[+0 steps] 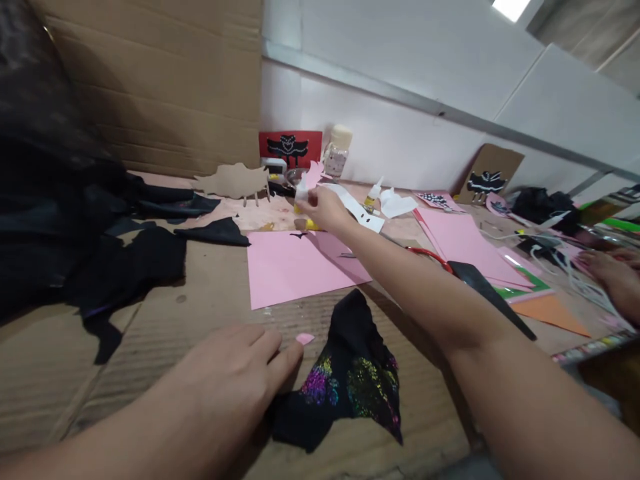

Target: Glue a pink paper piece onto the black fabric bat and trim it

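My left hand (245, 370) rests low on the cardboard-covered table, its fingers bent, their tips partly hidden beside a small pink paper piece (305, 339). Just right of it lies a black fabric scrap (357, 333) with glittery purple and gold patches. My right hand (323, 207) reaches far forward, its fingers closed around something pale by the pink scraps (315, 175); what it holds is hard to make out. Below that hand, a pink sheet (295, 273) lies flat with a small black shape (299, 235) near its top edge.
Black cloth (135, 267) is heaped at left. A cardboard cutout (235, 181), red card (310, 143), jar (337, 150) and glue bottle (373, 195) stand behind. Rightward are red-handled scissors (430, 253), pink sheets (470, 247), white cables (575, 273) and another person's hand (613, 277).
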{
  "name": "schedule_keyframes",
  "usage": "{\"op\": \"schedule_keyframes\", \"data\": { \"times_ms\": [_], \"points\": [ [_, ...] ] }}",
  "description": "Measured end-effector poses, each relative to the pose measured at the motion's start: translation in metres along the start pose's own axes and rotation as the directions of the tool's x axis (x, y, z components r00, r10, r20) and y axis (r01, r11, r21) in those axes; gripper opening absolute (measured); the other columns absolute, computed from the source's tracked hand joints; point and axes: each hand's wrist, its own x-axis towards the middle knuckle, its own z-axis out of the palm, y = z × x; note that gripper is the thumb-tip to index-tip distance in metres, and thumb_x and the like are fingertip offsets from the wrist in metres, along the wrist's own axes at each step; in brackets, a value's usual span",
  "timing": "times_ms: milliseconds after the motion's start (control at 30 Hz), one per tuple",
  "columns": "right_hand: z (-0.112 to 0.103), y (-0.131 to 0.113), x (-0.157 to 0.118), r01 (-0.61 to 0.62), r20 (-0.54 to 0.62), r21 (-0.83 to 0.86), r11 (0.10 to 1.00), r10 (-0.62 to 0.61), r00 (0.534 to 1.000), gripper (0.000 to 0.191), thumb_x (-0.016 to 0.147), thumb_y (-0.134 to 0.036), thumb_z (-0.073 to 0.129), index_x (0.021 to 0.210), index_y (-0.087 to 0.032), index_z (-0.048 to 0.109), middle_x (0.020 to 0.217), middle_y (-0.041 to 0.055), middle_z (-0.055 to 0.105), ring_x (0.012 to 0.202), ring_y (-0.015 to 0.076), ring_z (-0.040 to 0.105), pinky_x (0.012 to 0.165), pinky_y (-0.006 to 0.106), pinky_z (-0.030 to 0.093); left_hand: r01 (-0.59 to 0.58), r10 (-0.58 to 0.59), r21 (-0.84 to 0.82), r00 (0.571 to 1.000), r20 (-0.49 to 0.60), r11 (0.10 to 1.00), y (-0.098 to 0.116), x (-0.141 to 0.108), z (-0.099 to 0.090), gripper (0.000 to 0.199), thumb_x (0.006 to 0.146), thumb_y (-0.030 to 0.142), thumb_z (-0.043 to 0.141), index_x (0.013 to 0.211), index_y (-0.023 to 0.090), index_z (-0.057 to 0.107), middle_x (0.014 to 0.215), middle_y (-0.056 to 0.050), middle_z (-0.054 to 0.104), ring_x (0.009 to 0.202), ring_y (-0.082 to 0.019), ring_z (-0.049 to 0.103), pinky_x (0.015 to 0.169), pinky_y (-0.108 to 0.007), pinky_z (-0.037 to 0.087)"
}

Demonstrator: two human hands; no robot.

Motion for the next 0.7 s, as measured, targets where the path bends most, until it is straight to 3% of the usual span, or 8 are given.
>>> {"op": "schedule_keyframes", "data": {
  "times_ms": [100,167,233,333,400,533,633,700],
  "points": [
    [-0.017,-0.013,-0.028,0.16,-0.077,0.143,0.977,-0.151,0.986,0.023,0.104,-0.027,0.062,0.125,-0.017,0.062,0.119,0.0105,0.074,0.1,0.0206,0.068,0.09,0.033,0.052,-0.009,-0.002,0.096,0.993,0.118,0.995,0.002,0.002,-0.004,0.062,0.086,0.012,0.057,0.147,0.021,0.066,0.119,-0.016,0.079,0.1,-0.036,0.073,0.092,-0.053,0.061],
    [-0.032,-0.021,-0.059,0.24,-0.025,0.293,0.925,-0.244,0.969,0.027,0.105,-0.03,0.061,0.129,-0.018,0.061,0.116,0.0079,0.074,0.097,0.0188,0.069,0.087,0.032,0.054,-0.032,0.017,0.117,0.992,0.129,0.993,0.004,0.003,-0.007,0.063,0.087,0.008,0.052,0.147,0.017,0.066,0.119,-0.018,0.079,0.1,-0.037,0.074,0.089,-0.054,0.062],
    [-0.044,-0.026,-0.094,0.211,0.037,0.332,0.919,-0.236,0.971,0.031,0.106,-0.042,0.06,0.126,-0.019,0.066,0.108,0.0061,0.073,0.089,0.0179,0.067,0.078,0.031,0.054,-0.062,0.048,0.136,0.993,0.103,0.989,0.004,0.003,-0.008,0.064,0.086,0.004,0.046,0.146,0.014,0.067,0.114,-0.019,0.08,0.095,-0.037,0.074,0.084,-0.054,0.062],
    [-0.053,-0.027,-0.138,0.157,0.026,0.427,0.891,-0.185,0.982,0.048,0.102,-0.062,0.062,0.132,-0.025,0.067,0.117,0.0047,0.071,0.089,0.017,0.066,0.071,0.03,0.053,-0.099,0.096,0.16,0.995,0.029,0.982,0.002,0.0,-0.006,0.064,0.084,0.004,0.044,0.142,0.01,0.069,0.106,-0.019,0.08,0.087,-0.037,0.074,0.079,-0.052,0.061],
    [-0.052,-0.026,-0.157,0.092,0.022,0.535,0.84,-0.123,0.992,0.049,0.098,-0.066,0.067,0.126,-0.027,0.068,0.112,0.004,0.07,0.084,0.0162,0.064,0.066,0.028,0.051,-0.112,0.118,0.166,0.993,-0.025,0.98,0.0,-0.002,-0.004,0.064,0.082,0.004,0.043,0.14,0.01,0.071,0.099,-0.018,0.08,0.078,-0.034,0.072,0.074,-0.05,0.06],
    [-0.039,-0.027,-0.168,-0.031,0.076,0.702,0.711,-0.032,0.997,0.038,0.092,-0.06,0.076,0.095,-0.025,0.063,0.088,-0.0002,0.059,0.073,0.0148,0.056,0.061,0.027,0.048,-0.143,0.167,0.193,0.979,-0.113,0.971,-0.003,-0.005,0.004,0.063,0.081,0.002,0.042,0.135,0.011,0.072,0.091,-0.013,0.077,0.067,-0.028,0.065,0.073,-0.046,0.056],
    [-0.024,-0.028,-0.167,-0.035,0.083,0.816,0.577,-0.058,0.995,0.033,0.098,-0.05,0.073,0.084,-0.024,0.06,0.079,-0.0033,0.052,0.068,0.0129,0.05,0.063,0.026,0.046,-0.159,0.204,0.235,0.963,-0.179,0.959,-0.004,-0.008,0.011,0.063,0.081,0.002,0.044,0.139,0.012,0.068,0.088,-0.009,0.074,0.07,-0.026,0.064,0.076,-0.045,0.055],
    [-0.016,-0.029,-0.165,-0.01,0.085,0.824,0.567,-0.107,0.991,0.038,0.104,-0.053,0.065,0.081,-0.022,0.063,0.075,-0.0029,0.055,0.066,0.0126,0.052,0.062,0.025,0.045,-0.143,0.181,0.205,0.967,-0.18,0.968,-0.005,-0.01,0.015,0.064,0.081,0.005,0.048,0.142,0.015,0.064,0.087,-0.008,0.073,0.075,-0.027,0.065,0.078,-0.044,0.054]
  ]
}}
